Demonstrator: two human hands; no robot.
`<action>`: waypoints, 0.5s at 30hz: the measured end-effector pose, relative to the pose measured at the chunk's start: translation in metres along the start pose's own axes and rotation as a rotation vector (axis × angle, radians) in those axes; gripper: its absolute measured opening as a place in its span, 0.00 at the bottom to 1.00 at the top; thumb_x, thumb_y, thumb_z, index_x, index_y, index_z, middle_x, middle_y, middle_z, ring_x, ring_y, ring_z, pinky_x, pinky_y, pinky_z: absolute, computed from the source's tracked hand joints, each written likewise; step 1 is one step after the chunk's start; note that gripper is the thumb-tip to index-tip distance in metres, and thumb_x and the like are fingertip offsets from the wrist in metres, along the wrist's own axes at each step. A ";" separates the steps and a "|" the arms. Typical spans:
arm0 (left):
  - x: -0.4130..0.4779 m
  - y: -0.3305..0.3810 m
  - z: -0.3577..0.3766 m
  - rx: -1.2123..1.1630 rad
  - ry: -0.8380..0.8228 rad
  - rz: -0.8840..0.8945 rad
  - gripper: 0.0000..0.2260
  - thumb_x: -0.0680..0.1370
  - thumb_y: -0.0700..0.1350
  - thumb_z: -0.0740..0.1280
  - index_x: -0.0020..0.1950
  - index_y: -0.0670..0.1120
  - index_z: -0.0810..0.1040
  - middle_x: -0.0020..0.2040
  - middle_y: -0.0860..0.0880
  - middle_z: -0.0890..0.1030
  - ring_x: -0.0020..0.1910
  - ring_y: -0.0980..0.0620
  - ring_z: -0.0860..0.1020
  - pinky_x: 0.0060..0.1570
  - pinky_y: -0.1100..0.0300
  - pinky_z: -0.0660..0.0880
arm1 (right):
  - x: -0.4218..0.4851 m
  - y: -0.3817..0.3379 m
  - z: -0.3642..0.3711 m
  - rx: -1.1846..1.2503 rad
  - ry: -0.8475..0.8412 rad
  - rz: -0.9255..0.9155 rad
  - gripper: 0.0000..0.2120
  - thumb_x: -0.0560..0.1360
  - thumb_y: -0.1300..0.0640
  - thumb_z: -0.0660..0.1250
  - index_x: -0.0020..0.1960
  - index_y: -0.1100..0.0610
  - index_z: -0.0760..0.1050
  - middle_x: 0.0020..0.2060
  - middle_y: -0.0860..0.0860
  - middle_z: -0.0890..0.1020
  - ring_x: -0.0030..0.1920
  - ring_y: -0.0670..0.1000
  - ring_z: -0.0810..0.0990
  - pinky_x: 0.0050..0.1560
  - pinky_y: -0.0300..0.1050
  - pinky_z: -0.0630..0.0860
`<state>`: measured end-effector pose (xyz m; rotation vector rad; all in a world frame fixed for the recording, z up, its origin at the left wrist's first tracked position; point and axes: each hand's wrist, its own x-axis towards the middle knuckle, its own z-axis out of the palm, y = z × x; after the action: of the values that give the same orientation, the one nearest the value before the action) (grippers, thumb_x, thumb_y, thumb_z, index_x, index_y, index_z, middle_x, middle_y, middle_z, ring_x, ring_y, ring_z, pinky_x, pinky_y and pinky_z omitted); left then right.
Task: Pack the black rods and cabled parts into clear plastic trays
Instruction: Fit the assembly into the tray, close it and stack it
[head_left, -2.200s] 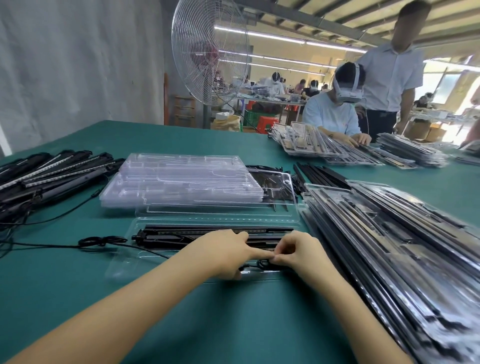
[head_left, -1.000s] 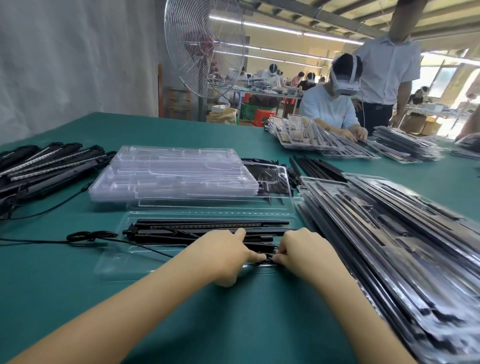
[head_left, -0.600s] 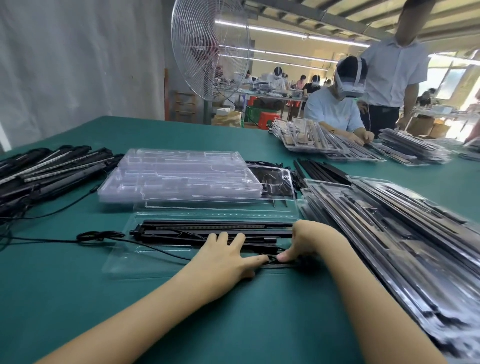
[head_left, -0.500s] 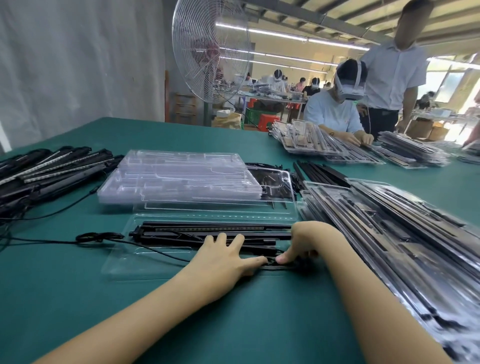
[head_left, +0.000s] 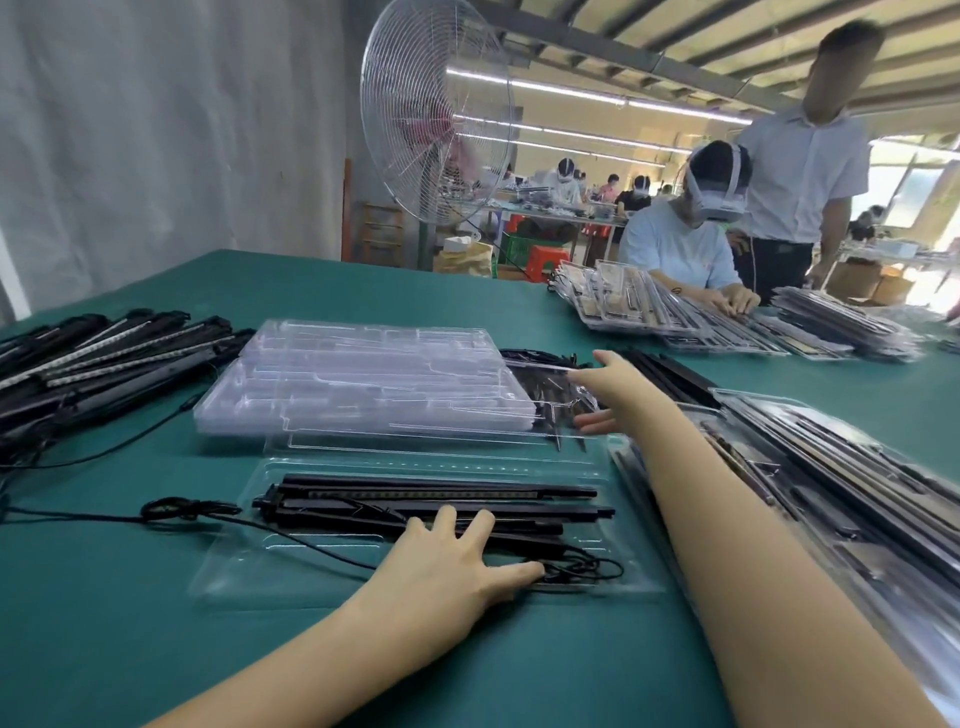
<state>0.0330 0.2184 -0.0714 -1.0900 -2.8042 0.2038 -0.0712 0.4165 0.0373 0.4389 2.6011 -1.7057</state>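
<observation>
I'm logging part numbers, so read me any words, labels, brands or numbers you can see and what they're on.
None can be read.
The black rods, the clear tray and the stack of empty trays show no print; the cardboard boxes far behind are too blurred to tell.

A tray (head_left: 249, 566) lies at the near edge of the desk (head_left: 363, 291) with rods (head_left: 415, 499) laid lengthwise in it. A cable (head_left: 176, 509) trails from it to the left. The left hand (head_left: 447, 566) rests flat on the rods. Behind the tray sits a stack of empty trays (head_left: 363, 379), and the right hand (head_left: 608, 389) is at that stack's right end. A pile of rods (head_left: 104, 353) lies far left, filled trays (head_left: 831, 493) on the right, and loose rods (head_left: 670, 369) behind them. A fan (head_left: 436, 119) stands beyond the desk.
</observation>
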 end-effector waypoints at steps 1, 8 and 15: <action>-0.001 -0.002 0.001 0.001 -0.004 0.000 0.23 0.82 0.46 0.50 0.71 0.67 0.48 0.68 0.42 0.58 0.58 0.41 0.65 0.47 0.49 0.64 | 0.003 0.004 0.003 0.057 -0.009 0.057 0.31 0.79 0.58 0.60 0.77 0.50 0.49 0.71 0.60 0.64 0.38 0.57 0.79 0.31 0.46 0.77; -0.008 -0.028 -0.003 0.015 -0.054 -0.087 0.24 0.83 0.45 0.49 0.71 0.69 0.46 0.69 0.42 0.57 0.60 0.41 0.65 0.48 0.50 0.64 | 0.012 0.022 0.010 0.308 0.081 0.136 0.10 0.80 0.52 0.58 0.55 0.58 0.68 0.41 0.58 0.76 0.30 0.53 0.73 0.29 0.43 0.72; -0.011 -0.030 -0.012 0.040 -0.087 -0.038 0.28 0.81 0.39 0.50 0.73 0.66 0.47 0.69 0.41 0.57 0.59 0.41 0.64 0.46 0.51 0.58 | 0.000 0.007 0.009 -0.262 0.409 -0.057 0.18 0.79 0.47 0.53 0.51 0.60 0.72 0.53 0.63 0.75 0.50 0.59 0.73 0.50 0.50 0.71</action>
<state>0.0231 0.1901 -0.0549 -1.0432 -2.8809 0.3089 -0.0709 0.4111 0.0272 0.7824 3.0906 -1.3770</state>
